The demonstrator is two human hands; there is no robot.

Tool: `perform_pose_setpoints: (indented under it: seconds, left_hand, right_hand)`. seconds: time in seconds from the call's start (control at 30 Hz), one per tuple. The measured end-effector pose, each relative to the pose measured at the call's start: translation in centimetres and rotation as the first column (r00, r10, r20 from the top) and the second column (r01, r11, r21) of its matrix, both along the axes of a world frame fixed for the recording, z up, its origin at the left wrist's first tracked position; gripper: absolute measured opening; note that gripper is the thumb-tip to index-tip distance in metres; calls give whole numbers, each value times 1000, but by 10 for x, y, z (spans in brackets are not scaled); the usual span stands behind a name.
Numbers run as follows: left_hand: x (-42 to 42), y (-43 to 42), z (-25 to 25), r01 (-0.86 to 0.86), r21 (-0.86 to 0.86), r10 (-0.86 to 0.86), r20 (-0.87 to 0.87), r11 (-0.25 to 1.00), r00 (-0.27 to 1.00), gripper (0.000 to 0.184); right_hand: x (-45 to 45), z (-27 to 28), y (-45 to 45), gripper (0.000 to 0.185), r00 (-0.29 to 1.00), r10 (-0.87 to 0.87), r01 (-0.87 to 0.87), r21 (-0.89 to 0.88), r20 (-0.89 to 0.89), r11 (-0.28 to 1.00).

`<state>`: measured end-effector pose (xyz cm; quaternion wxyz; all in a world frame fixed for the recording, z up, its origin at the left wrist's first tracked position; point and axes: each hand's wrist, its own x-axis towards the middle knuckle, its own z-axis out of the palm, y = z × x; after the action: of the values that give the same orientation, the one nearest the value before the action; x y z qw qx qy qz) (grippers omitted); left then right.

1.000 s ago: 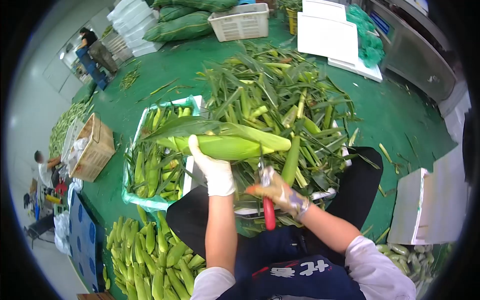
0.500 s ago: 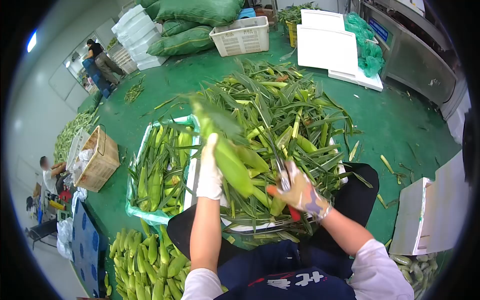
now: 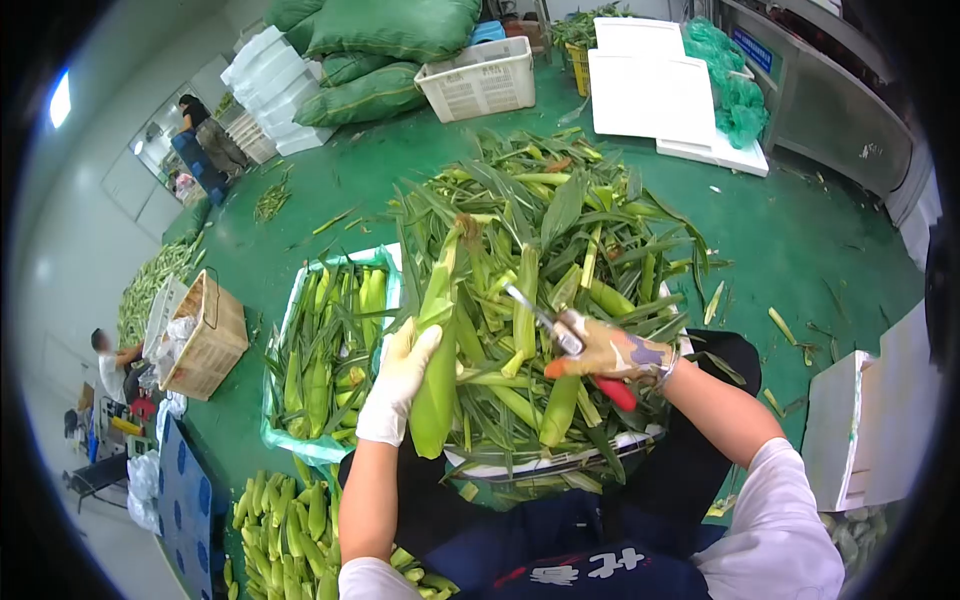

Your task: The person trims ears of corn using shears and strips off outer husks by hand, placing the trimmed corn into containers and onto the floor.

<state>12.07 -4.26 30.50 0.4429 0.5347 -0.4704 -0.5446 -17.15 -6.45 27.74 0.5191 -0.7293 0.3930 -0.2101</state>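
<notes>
My left hand (image 3: 398, 385), in a white glove, is closed around an ear of corn (image 3: 433, 400) in its green husk. The ear stands nearly upright with its silk end at the top. In a patterned glove, my right hand (image 3: 610, 350) grips red-handled pruning shears (image 3: 615, 393). Their metal blade points up and left, apart from the held ear. Beneath both hands spreads a large heap of stripped leaves and husks (image 3: 565, 210), with other ears of corn (image 3: 560, 410) lying in it.
Left of the heap, a green-lined foam box (image 3: 300, 447) holds several ears. More corn (image 3: 290, 540) lies in a pile at lower left. A beige crate (image 3: 205, 340), a white crate (image 3: 480, 80), green sacks (image 3: 365, 95) and foam panels (image 3: 650, 95) stand around. Two people are at far left.
My left hand has lowered and turned the ear more upright, blunt end down. The leaf blurred at its top no longer shows there. My right hand still holds the shears, shifted slightly.
</notes>
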Motion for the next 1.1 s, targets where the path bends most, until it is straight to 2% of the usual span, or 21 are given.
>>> perform_pose_setpoints:
  seconds: [0.1, 0.13, 0.2, 0.23, 0.27, 0.33, 0.37, 0.4, 0.47, 0.53, 0.57, 0.6, 0.67, 0.7, 0.73, 0.77, 0.87, 0.9, 0.97, 1.07, 1.1]
  left_hand:
    - [-1, 9, 2, 210, 91, -192, -176, 973, 965, 42]
    - [-3, 13, 1, 322, 106, -289, -247, 941, 925, 46]
    - [-10, 21, -7, 375, 247, -321, -231, 894, 918, 52]
    - [-8, 23, -9, 380, 260, -308, -279, 887, 909, 52]
    - [-6, 23, -9, 387, 274, -293, -328, 881, 898, 51]
    - [-7, 25, 4, 339, 256, -305, -165, 905, 938, 50]
    - [-5, 24, 6, 322, 233, -310, -85, 918, 947, 49]
    - [-2, 21, 7, 305, 206, -311, -3, 930, 950, 49]
    - [5, 15, -2, 193, 109, -218, 320, 975, 922, 67]
    - [5, 15, -18, 117, -139, 3, 655, 983, 755, 78]
    - [-8, 16, 2, 141, 19, -122, 624, 990, 772, 89]
    - [-24, 20, 15, 134, 58, -133, 738, 989, 662, 82]
    - [-31, 19, -6, 248, -1, -203, 571, 969, 795, 75]
    - [-41, 24, -7, 283, -70, -188, 595, 957, 782, 70]
    - [-52, 30, -4, 201, 23, -182, 536, 979, 825, 70]
    - [-51, 33, -9, 150, -30, -108, 555, 988, 825, 70]
    - [-56, 54, -1, 56, -117, 25, 595, 992, 803, 72]
    - [-51, 58, -8, 48, -176, 73, 618, 983, 783, 72]
    - [-47, 59, -7, 59, -218, 110, 687, 974, 719, 65]
    - [-32, 59, -1, 9, -221, 141, 652, 975, 745, 49]
    - [-27, 58, -6, -32, -252, 199, 670, 967, 715, 48]
  right_hand:
    - [16, -15, 8, 51, 968, 114, -130, 56, 223, 990]
    - [21, -6, 9, 54, 940, 91, -156, 178, 330, 972]
    - [24, -7, -3, 63, 899, 193, -198, -28, 393, 980]
    - [19, -4, -13, 63, 932, 290, -282, -67, 217, 957]
    - [12, 8, -15, 46, 946, 296, -290, -65, 129, 955]
    - [3, 18, -17, 39, 978, 187, -197, -115, -86, 974]
    - [-2, 21, -7, 38, 998, 23, -39, 261, 64, 964]
    - [-5, 12, -5, 39, 986, -117, 71, 329, 122, 942]
    - [-9, 16, 1, 42, 943, -180, 180, -28, -281, 983]
    - [4, 14, 15, 65, 913, -228, 150, -241, -339, 959]
    - [17, 28, 26, 69, 901, -267, 177, -274, -342, 945]
    - [30, 38, 33, 74, 888, -307, 204, -306, -342, 930]
    - [51, 27, 31, 68, 927, -359, 274, -458, -108, 846]
    - [60, 26, 29, 59, 941, -336, 270, -504, -44, 821]
    - [66, 23, 26, 50, 951, -307, 267, -550, 20, 791]
    - [69, 20, 25, 40, 964, -260, 250, -493, 50, 834]
    - [77, 0, 17, 33, 908, -418, 370, -547, 40, 751]
    - [76, 2, 8, 29, 831, -528, 512, -607, 172, 608]
    - [61, 10, -4, 27, 714, -679, 699, -223, 170, 679]
    - [44, -8, -29, 24, 658, -729, 687, -548, 191, 477]
    - [42, -4, -30, 27, 683, -721, 679, -467, 116, 567]
